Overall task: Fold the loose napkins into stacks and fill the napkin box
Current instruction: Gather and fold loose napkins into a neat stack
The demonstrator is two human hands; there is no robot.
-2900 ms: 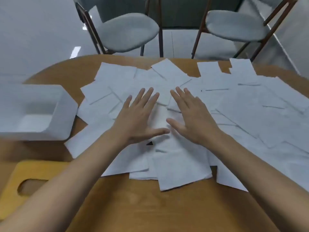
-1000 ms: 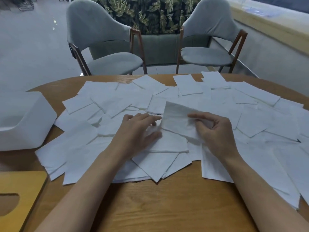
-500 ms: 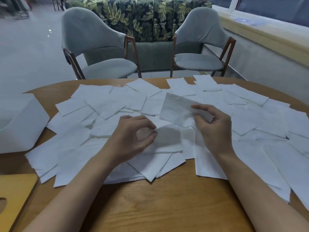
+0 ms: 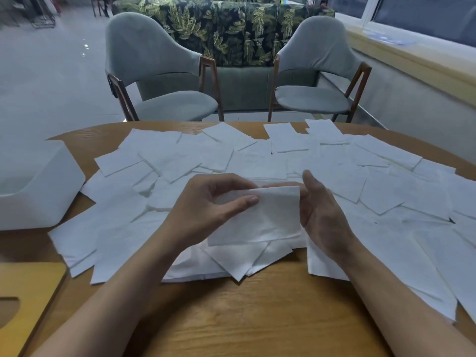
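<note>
Head view: my left hand point(image 4: 206, 210) pinches one napkin point(image 4: 265, 217) at its upper-left corner. The thumb lies across the front and the other fingers curl behind the top edge, so that's a firm grip. The napkin is raised above the pile, roughly centre frame, w/ its face turned toward me and its lower edge hanging just over the sheets below.

My right hand point(image 4: 324, 217) stands at the napkin's right edge, palm facing left, thumb up and off the paper. Its fingers go behind the sheet. Only a strip of them shows over the top edge, the rest is hidden, so I can't tell if that hand grips the sheet or just backs it.

The loose napkins point(image 4: 180, 155) overlap across most of the wooden table point(image 4: 257, 318), far rim to near me. Those at right run out of frame, and how many layers lie underneath I can't make out.

The white napkin box point(image 4: 43, 194) sits on the table's left, well apart from both hands. It's cut off by the frame edge and its inside is barely visible. A yellow board point(image 4: 31, 287) w/ a cutout lies bottom left, also cropped.

Beyond the table are two grey chairs point(image 4: 159, 73), then a leaf-print sofa point(image 4: 231, 27).
</note>
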